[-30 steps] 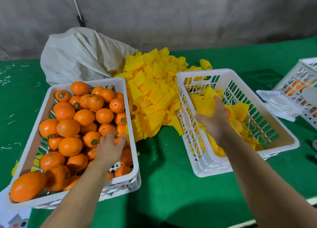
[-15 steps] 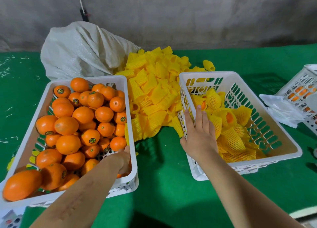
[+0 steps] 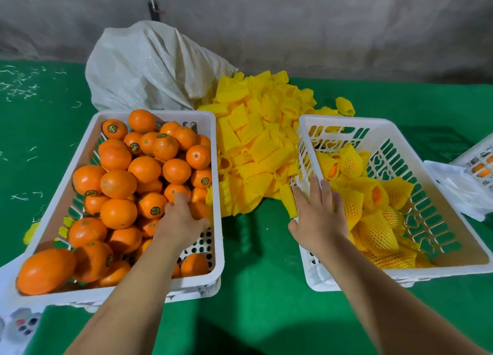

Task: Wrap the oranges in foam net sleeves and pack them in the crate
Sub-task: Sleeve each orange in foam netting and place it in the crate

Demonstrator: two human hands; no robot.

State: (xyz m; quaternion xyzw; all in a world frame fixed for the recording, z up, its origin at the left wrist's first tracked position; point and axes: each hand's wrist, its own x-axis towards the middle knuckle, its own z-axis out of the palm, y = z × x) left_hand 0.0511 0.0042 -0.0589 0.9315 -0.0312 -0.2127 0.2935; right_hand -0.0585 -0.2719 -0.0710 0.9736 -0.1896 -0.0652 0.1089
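The left hand reaches into the left crate of bare oranges, its grip seemingly curled over one orange, though the fingers are hidden. The right hand hovers with straight fingers, grip empty, over the near wall of the right crate holding wrapped oranges; loose foam net sleeves lie heaped between the crates on the green counter

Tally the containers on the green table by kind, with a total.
White plastic crates: 3, one of bare oranges, one of sleeved oranges, one partly in view at the right edge
White woven sack: 1
Total: 4
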